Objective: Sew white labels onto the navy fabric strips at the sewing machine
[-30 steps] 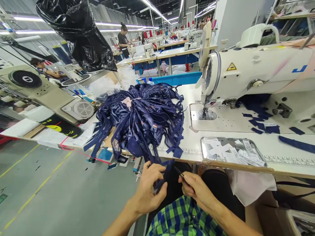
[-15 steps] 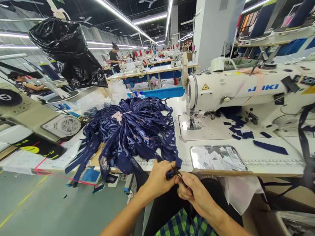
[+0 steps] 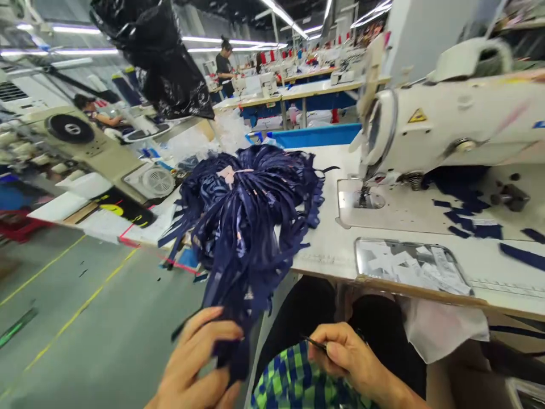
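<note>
A big bundle of navy fabric strips (image 3: 259,227), gathered by a pale pink tie (image 3: 229,175), lies on the sewing table and spills over its front edge. My left hand (image 3: 202,358) is closed around the hanging ends of these strips, low and left of the table edge; motion blurs it a little. My right hand (image 3: 344,355) is closed around dark thread snips (image 3: 315,343) above my lap, apart from the strips. Only the tip of the snips shows past my fingers.
A white sewing machine (image 3: 451,130) stands on the right, with navy scraps (image 3: 472,221) near its base. A metal tray (image 3: 358,258) of white labels sits at the table's front edge. At upper left hangs a black plastic bag (image 3: 170,68). People work farther back.
My hands have separated: the left moved left and down, pulling strips over the edge, while the right drew back with the snips. The view has turned left and down.
</note>
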`<state>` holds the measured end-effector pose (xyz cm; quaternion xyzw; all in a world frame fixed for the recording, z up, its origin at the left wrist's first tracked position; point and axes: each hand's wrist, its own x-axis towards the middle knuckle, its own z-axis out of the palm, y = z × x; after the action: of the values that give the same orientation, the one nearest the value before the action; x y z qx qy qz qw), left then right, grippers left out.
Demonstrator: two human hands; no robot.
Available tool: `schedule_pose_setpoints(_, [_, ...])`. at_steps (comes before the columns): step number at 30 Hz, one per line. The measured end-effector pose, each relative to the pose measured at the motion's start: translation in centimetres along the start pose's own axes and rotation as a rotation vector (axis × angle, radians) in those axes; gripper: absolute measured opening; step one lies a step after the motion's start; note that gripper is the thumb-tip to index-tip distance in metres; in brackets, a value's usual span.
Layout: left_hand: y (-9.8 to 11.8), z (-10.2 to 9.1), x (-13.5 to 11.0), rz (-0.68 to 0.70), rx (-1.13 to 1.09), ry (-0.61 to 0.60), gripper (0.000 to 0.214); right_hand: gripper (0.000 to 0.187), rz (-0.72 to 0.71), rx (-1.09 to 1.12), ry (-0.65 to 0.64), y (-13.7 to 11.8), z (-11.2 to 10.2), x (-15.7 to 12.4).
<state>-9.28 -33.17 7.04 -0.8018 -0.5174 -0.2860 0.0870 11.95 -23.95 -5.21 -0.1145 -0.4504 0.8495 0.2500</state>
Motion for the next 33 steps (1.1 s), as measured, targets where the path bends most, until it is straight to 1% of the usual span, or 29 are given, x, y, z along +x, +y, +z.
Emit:
schedule_pose_setpoints(2, [0.8, 0.3, -0.7, 0.006, -0.095, -0.091, 0.016, 0.047, 0.036, -0.013, -0.046, 0.3, 0.8, 0.2])
schedule_pose_setpoints(3, [1.2, 0.8, -0.9, -0.003, -0.134, -0.112, 0.016, 0.047, 0.051, -0.025, -0.05, 0.4, 1.1, 0.3])
schedule_pose_setpoints(6, [1.9, 2.1, -1.5, -0.042, -0.194, -0.11, 0.017, 0.048, 0.091, -0.07, -0.033, 0.8, 1.4, 0.3])
schedule_pose_setpoints(9, [2.3, 2.7, -1.6, -0.056, -0.232, -0.133, 0.018, 0.048, 0.115, -0.109, -0.035, 1.1, 1.3, 0.0])
schedule_pose_setpoints(13, [2.5, 3.3, -1.3, -0.051, -0.217, -0.225, 0.018, 0.045, 0.139, -0.094, -0.046, 0.9, 1.3, -0.1])
schedule_pose_setpoints(17, [2.1, 4.8, -1.2, -0.047, -0.189, -0.304, 0.016, 0.042, 0.153, 0.019, 0.01, 0.7, 1.5, 0.1])
schedule_pose_setpoints(20, [1.8, 6.0, -1.1, -0.076, -0.185, -0.31, 0.015, 0.039, 0.179, 0.063, 0.051, 0.9, 1.4, 0.2])
schedule_pose_setpoints(22, [1.6, 6.5, -1.0, -0.115, -0.185, -0.312, 0.016, 0.038, 0.163, 0.063, 0.066, 1.2, 1.0, 0.1])
schedule_pose_setpoints(25, [1.4, 6.5, -1.2, -0.184, -0.219, -0.287, 0.011, 0.037, 0.135, 0.034, 0.087, 1.4, 0.2, -0.3])
schedule_pose_setpoints(26, [1.3, 6.4, -1.3, -0.207, -0.247, -0.265, 0.013, 0.037, 0.137, 0.023, 0.097, 1.4, -0.2, -0.3])
schedule_pose_setpoints(29, [1.1, 6.1, -1.4, -0.253, -0.316, -0.18, 0.029, 0.038, 0.165, 0.002, 0.15, 1.2, -1.1, -0.1])
schedule_pose_setpoints(30, [1.0, 6.1, -1.3, -0.266, -0.316, -0.171, 0.037, 0.038, 0.172, -0.003, 0.16, 1.1, -1.2, 0.1])
schedule_pose_setpoints(33, [0.7, 6.7, -0.5, -0.31, -0.28, -0.217, 0.062, 0.041, 0.165, -0.027, 0.119, 0.9, -1.2, 1.0])
